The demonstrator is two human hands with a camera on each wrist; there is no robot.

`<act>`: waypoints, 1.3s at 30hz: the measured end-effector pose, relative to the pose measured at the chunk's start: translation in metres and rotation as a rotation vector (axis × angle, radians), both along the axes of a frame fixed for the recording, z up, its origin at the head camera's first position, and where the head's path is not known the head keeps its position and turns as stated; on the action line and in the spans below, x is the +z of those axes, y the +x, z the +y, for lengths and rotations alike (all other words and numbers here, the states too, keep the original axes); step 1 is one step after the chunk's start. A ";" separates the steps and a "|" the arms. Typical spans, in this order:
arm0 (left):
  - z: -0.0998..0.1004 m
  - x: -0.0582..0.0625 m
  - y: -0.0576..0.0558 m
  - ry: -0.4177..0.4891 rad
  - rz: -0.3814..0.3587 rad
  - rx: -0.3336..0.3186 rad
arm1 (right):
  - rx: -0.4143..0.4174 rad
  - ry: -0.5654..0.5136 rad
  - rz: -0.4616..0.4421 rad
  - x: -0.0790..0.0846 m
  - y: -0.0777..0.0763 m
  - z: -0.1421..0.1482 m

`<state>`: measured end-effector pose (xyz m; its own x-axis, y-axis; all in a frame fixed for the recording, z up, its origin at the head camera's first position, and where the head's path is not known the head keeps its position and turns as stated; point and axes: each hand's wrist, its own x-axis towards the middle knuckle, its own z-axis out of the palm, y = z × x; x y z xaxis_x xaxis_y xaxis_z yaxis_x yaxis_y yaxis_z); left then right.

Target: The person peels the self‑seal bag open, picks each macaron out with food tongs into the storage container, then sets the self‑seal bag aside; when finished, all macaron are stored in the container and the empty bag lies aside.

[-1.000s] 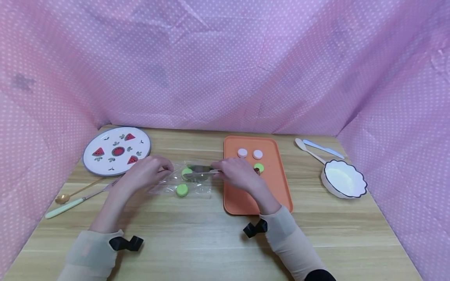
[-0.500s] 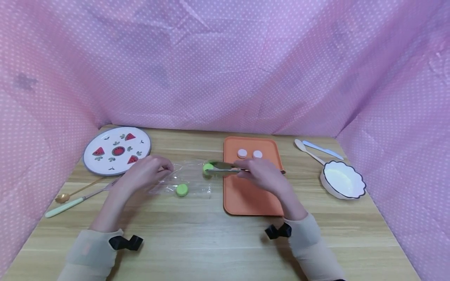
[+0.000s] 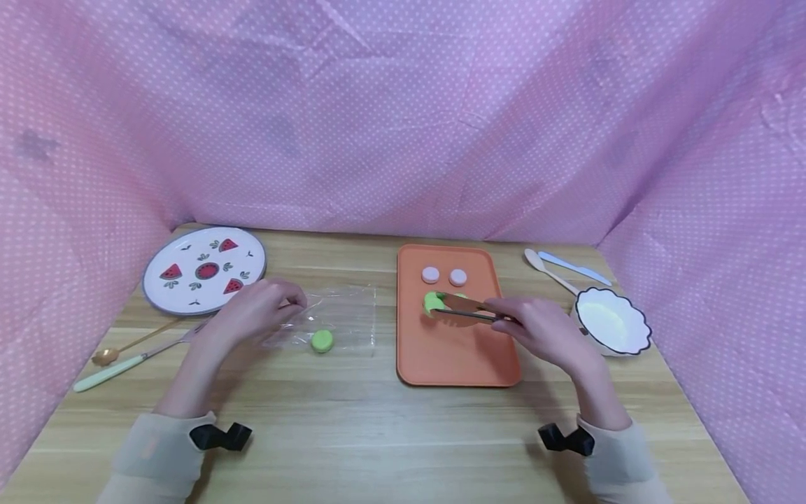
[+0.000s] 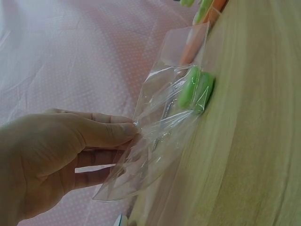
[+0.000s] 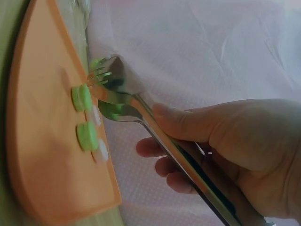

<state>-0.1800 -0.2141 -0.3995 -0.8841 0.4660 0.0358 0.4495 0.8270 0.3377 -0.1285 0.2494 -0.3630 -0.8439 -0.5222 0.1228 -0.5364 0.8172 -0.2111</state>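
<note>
My left hand [image 3: 264,308] pinches the edge of a clear plastic bag [image 4: 150,141] between thumb and fingers. One green macaron [image 3: 322,341] lies in the bag, at the table in the left wrist view. My right hand [image 3: 538,325] grips metal serving tongs [image 5: 162,136], one tip tined like a fork. Their tips are spread at a green macaron [image 3: 432,304] on the orange tray [image 3: 460,364]; in the right wrist view that macaron sits just beyond the tips. Another green macaron [image 5: 87,136] is partly hidden by the tongs in the head view.
Two pale pink macarons [image 3: 443,276] sit toward the tray's far end. At left lie a watermelon-patterned plate [image 3: 189,297], a gold spoon [image 3: 105,356] and a green-handled fork [image 3: 110,373]. At right are a scalloped white bowl [image 3: 611,318], a beige spoon [image 3: 548,269] and a blue knife [image 3: 574,267].
My right hand has moved right with the tongs, carrying a green macaron out of the bag onto the orange tray. The tong tips now stand apart. My left hand stays at the bag.
</note>
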 end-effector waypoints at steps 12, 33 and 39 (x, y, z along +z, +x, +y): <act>0.000 0.000 -0.001 -0.006 0.001 0.002 | -0.006 0.017 -0.066 -0.010 0.006 0.008; -0.001 -0.002 -0.002 0.008 0.033 -0.015 | -0.028 0.069 -0.103 -0.012 0.008 0.004; -0.001 -0.003 -0.003 0.004 0.033 -0.024 | -0.027 0.077 -0.122 -0.011 0.007 0.003</act>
